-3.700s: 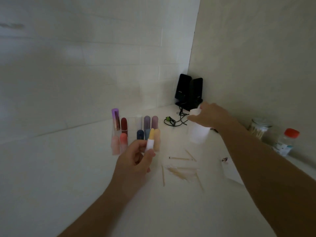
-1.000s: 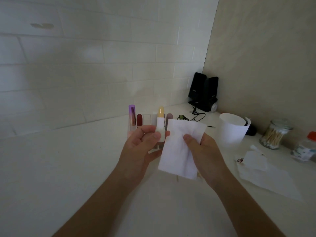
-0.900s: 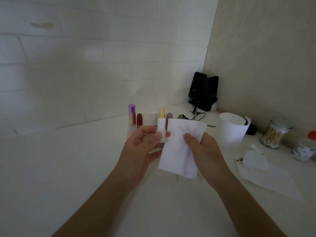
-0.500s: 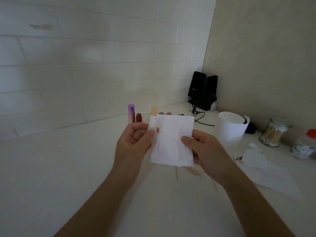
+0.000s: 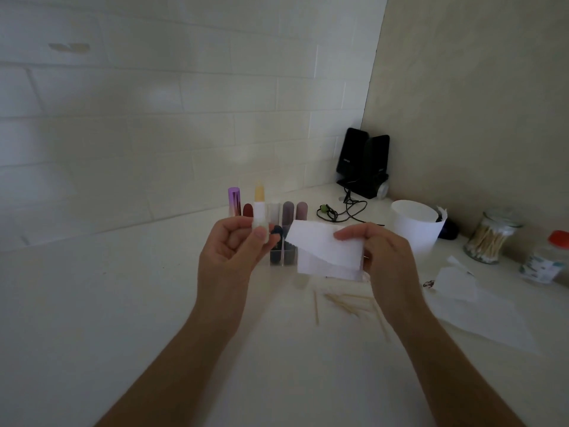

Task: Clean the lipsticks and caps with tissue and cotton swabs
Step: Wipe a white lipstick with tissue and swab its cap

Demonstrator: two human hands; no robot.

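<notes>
White-barrelled lipstick with pale-yellow tip [image 5: 259, 211] upright, pinched low on its barrel by left hand [image 5: 231, 254]; thin white tissue sheet [image 5: 326, 252], limp, pinched at top edge by right hand [image 5: 388, 257] just beside, hands apart; tube likely light and slick, waxy tip smearable, so hold the barrel.

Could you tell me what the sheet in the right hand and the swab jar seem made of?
Sheet: thin matte tissue paper, by its limp fold and soft edge. Jar: clear glossy glass, possibly plastic; the swabs show through its wall.
</notes>
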